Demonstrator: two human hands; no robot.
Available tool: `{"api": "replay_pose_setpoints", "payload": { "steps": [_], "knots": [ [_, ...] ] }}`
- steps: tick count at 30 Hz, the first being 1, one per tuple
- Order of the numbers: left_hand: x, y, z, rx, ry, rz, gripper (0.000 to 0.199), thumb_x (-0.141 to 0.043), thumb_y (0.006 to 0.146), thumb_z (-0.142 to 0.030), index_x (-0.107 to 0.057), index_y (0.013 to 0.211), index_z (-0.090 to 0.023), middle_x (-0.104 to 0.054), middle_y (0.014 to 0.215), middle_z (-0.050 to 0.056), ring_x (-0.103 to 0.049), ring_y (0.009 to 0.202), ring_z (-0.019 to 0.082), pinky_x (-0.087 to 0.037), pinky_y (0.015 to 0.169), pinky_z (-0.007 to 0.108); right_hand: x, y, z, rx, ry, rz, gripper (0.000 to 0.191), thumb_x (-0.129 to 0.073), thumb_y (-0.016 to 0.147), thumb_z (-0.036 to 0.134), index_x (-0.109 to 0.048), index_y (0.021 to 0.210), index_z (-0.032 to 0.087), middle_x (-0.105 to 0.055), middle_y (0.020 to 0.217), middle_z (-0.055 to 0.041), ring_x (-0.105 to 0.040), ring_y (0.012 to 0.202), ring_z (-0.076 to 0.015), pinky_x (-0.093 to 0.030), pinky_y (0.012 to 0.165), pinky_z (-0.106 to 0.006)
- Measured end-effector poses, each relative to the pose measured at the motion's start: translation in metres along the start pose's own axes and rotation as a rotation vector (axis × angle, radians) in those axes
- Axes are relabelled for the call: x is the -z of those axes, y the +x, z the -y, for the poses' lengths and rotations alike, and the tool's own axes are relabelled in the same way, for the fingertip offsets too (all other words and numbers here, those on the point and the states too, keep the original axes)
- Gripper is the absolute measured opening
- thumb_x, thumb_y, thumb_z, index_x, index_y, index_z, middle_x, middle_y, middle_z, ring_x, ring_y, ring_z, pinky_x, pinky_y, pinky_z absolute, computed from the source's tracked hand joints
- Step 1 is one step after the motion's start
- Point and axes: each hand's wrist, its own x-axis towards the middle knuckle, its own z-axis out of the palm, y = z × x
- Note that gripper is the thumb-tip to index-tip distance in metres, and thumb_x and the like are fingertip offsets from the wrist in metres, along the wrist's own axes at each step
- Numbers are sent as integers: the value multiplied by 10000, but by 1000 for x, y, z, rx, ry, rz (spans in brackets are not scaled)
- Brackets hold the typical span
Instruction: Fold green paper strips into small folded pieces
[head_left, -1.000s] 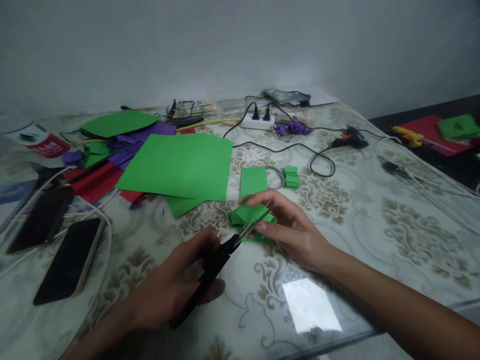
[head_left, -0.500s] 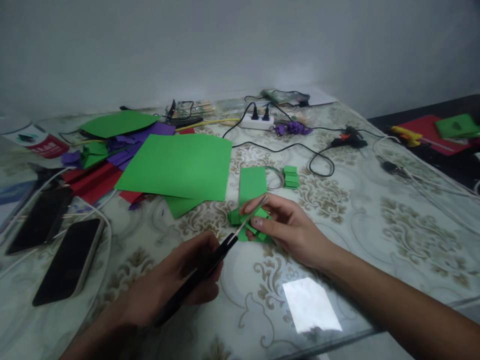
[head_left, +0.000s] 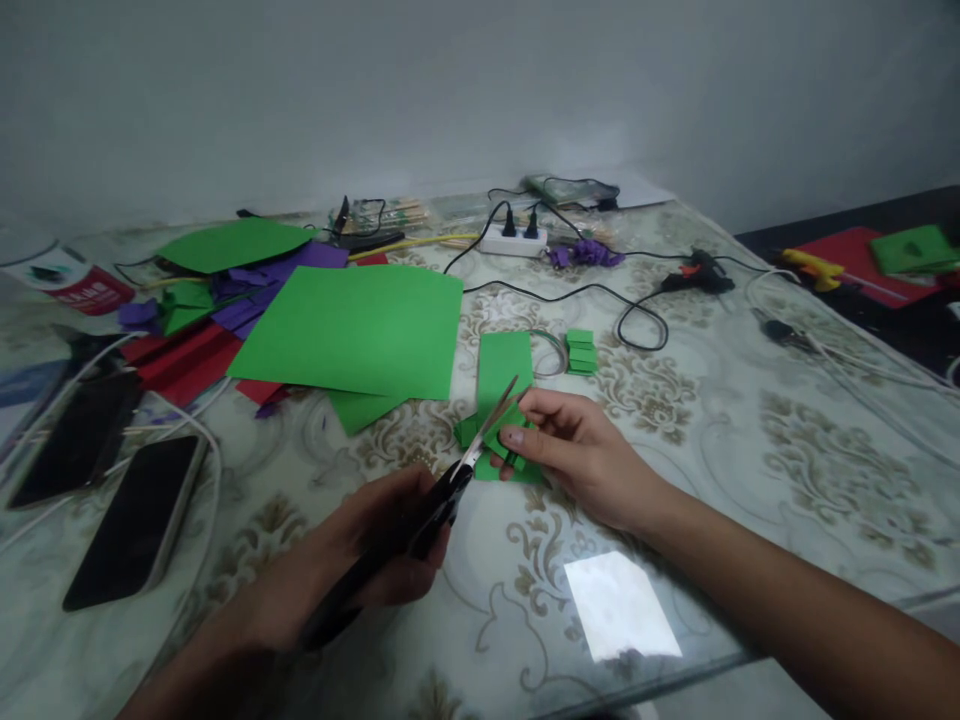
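Note:
My left hand (head_left: pixel 390 540) is wrapped round the black handles of a pair of scissors (head_left: pixel 448 488), whose blades stand slightly apart and point up and to the right. The blades meet the small green paper piece (head_left: pixel 508 432) that my right hand (head_left: pixel 574 450) pinches between thumb and fingers. Beneath lies a green paper strip (head_left: pixel 505 362) with more small green pieces on it, partly hidden by the scissors and my right hand. A stack of small folded green papers (head_left: pixel 581 352) sits beyond my right hand, beside a coil of thin wire (head_left: pixel 551 352).
Large green sheets (head_left: pixel 360 330) overlap red (head_left: pixel 184 362) and purple paper at the left. Two phones (head_left: pixel 139 520) and white cables lie nearer. At the back is a power strip (head_left: pixel 514 240); a black glue gun (head_left: pixel 699 272) lies right, and a cup (head_left: pixel 71 280) stands far left.
The scissor blades have opened a little and now lie over the green piece's edge. My right hand has turned the piece slightly. The view has shifted very little.

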Motion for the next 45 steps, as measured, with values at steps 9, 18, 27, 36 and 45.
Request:
{"api": "replay_pose_setpoints", "payload": {
  "steps": [9,18,27,36,45],
  "knots": [
    [2,-3,4,-26,185,-75,162,-697,891,-368,-621,956,-241,-626,895,26,-587,824,210,-536,768,322,-3,2,-2,20,72,-50,278,-918,768,237,-674,899,211,-692,767,50,-687,664,-124,-564,679,-250],
    [-11,2,5,-109,594,-390,173,-650,852,-352,-557,935,-232,-680,889,23,-634,825,242,-542,730,353,0,0,-4,9,53,-68,278,-916,769,254,-679,906,206,-714,707,48,-691,619,-125,-541,651,-243],
    [-9,4,12,-147,706,-449,227,-635,859,-378,-536,996,-227,-691,902,14,-657,809,226,-540,708,320,-1,1,-2,34,34,-113,295,-952,723,293,-716,867,189,-733,704,33,-670,587,-113,-529,600,-229],
    [-10,6,10,-135,673,-428,218,-634,871,-377,-530,987,-225,-688,924,23,-640,838,226,-532,743,331,-1,1,-1,36,48,-120,290,-959,714,287,-725,854,187,-725,682,46,-675,577,-94,-541,587,-199],
    [-9,7,11,-174,698,-443,206,-632,864,-365,-535,973,-219,-679,892,19,-637,801,217,-536,720,327,-1,2,-2,43,31,-127,282,-953,715,289,-729,850,183,-730,671,37,-676,574,-99,-541,579,-199]
  ]
}}
